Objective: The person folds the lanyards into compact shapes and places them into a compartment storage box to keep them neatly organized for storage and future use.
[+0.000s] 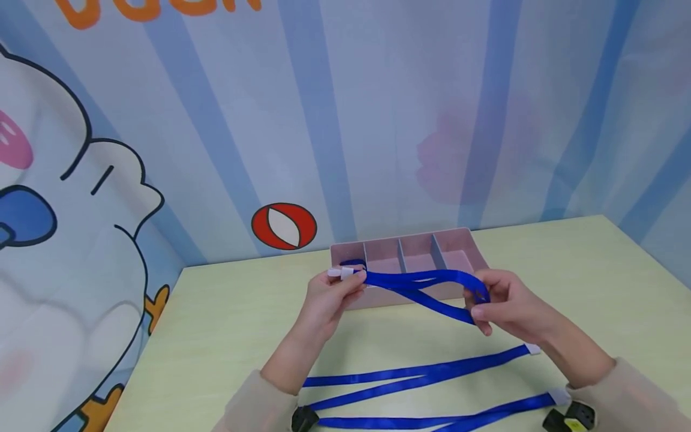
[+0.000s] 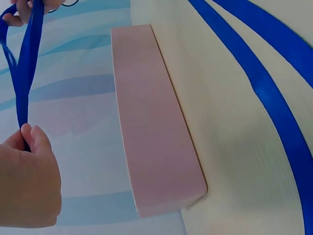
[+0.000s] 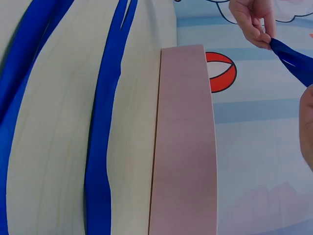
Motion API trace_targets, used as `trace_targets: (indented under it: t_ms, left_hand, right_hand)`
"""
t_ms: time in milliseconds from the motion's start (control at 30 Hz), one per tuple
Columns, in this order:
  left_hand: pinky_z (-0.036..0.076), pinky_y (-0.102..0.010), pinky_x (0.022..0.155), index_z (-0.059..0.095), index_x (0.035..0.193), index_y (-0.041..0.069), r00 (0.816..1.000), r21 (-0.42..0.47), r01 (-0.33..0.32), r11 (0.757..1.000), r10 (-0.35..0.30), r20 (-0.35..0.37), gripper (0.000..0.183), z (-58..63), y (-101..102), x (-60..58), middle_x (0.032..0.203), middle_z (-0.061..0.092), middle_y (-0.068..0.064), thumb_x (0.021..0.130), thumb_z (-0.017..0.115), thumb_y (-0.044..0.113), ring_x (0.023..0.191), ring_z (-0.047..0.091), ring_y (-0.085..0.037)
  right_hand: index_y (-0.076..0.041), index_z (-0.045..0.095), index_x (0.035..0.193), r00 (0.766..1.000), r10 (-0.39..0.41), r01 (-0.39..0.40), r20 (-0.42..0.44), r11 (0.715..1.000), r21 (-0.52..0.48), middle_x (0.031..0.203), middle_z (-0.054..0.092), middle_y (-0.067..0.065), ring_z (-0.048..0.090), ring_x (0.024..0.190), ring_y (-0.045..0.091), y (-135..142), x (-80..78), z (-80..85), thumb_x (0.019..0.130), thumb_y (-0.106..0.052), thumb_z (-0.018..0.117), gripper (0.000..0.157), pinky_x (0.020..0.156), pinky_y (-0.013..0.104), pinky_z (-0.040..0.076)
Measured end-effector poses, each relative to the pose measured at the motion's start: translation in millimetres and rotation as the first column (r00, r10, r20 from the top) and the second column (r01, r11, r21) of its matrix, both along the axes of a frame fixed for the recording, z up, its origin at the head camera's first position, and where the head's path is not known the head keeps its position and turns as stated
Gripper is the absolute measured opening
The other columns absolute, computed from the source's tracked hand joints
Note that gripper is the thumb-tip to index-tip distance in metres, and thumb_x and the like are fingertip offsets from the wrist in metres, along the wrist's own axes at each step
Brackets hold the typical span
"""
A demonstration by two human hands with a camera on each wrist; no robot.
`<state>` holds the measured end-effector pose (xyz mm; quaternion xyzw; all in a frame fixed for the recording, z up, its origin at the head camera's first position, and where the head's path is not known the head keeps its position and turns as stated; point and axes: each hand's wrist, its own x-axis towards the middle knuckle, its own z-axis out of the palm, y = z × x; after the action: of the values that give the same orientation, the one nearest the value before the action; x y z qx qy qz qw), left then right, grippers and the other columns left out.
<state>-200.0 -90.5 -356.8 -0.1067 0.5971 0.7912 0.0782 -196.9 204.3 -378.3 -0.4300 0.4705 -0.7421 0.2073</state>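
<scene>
A blue lanyard [image 1: 410, 279] stretches between my two hands above the table. My left hand [image 1: 326, 300] pinches it near its white end fitting [image 1: 341, 273], thumb and fingers together. At the other end, my right hand [image 1: 510, 306] holds the folded loop with curled fingers. In the left wrist view, the ribbon [image 2: 29, 63] runs in two strands that meet close to the left fingers. The right wrist view shows only an edge of the right hand [image 3: 306, 127]; its fingers are out of that frame.
A pink divided box [image 1: 378, 298] stands at the table's back, with something dark blue [image 1: 353, 262] in its left compartment. Two more blue lanyards, one farther back [image 1: 464, 363] and one nearer [image 1: 513, 407], lie across the table [image 1: 216, 336]. A printed backdrop [image 1: 378, 120] hangs behind.
</scene>
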Motion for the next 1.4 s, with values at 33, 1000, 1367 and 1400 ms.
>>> trace_targets:
  t_ms: [33, 1000, 1367, 1400]
  left_hand:
    - [0.054, -0.024, 0.075, 0.057, 0.111, -0.003, 1.0, -0.006, 0.0, 1.0, 0.0, 0.0, 0.028, -0.5, -1.2, 0.7, 0.091, 0.063, -0.008, 0.086, 0.066, 0.006, 0.076, 0.066, -0.012]
    - [0.053, -0.025, 0.077, 0.059, 0.114, -0.002, 0.999, -0.062, -0.018, 0.998, 0.016, -0.045, 0.031, 2.7, -16.0, 15.1, 0.097, 0.064, -0.009, 0.086, 0.066, 0.008, 0.082, 0.067, -0.014]
    - [0.054, -0.027, 0.078, 0.061, 0.11, -0.003, 0.998, -0.066, -0.017, 0.998, 0.013, -0.054, 0.026, 5.5, -16.6, 14.7, 0.101, 0.062, -0.01, 0.085, 0.067, 0.005, 0.083, 0.067, -0.016]
    - [0.053, -0.028, 0.078, 0.061, 0.109, -0.002, 0.998, -0.07, -0.014, 0.997, 0.01, -0.058, 0.026, 5.7, -16.0, 14.9, 0.102, 0.062, -0.011, 0.085, 0.067, 0.006, 0.084, 0.067, -0.016]
  right_hand:
    - [-0.005, 0.059, 0.103, 0.998, -0.056, 0.055, 0.02, 0.997, 0.057, 0.086, 0.06, 0.003, 0.05, 0.06, 0.02, 0.6, 1.9, 1.0, 0.091, 0.014, 0.043, 0.027, 0.062, 0.022, 0.053]
    - [-0.018, 0.066, 0.099, 0.905, -0.423, 0.361, 0.046, 0.821, 0.442, 0.092, 0.064, -0.003, 0.059, 0.085, 0.013, 16.2, -0.9, -0.4, 0.095, -0.003, 0.051, 0.022, 0.08, 0.025, 0.052]
    - [-0.015, 0.063, 0.1, 0.928, -0.307, 0.246, 0.211, 0.93, 0.272, 0.094, 0.066, -0.002, 0.063, 0.085, 0.012, 16.7, -0.6, 8.2, 0.103, -0.015, 0.03, 0.034, 0.075, 0.029, 0.054]
    - [-0.015, 0.063, 0.098, 0.916, -0.339, 0.274, 0.214, 0.919, 0.285, 0.088, 0.067, -0.001, 0.065, 0.08, 0.013, 14.8, 0.6, 9.6, 0.103, -0.016, 0.032, 0.032, 0.073, 0.028, 0.055]
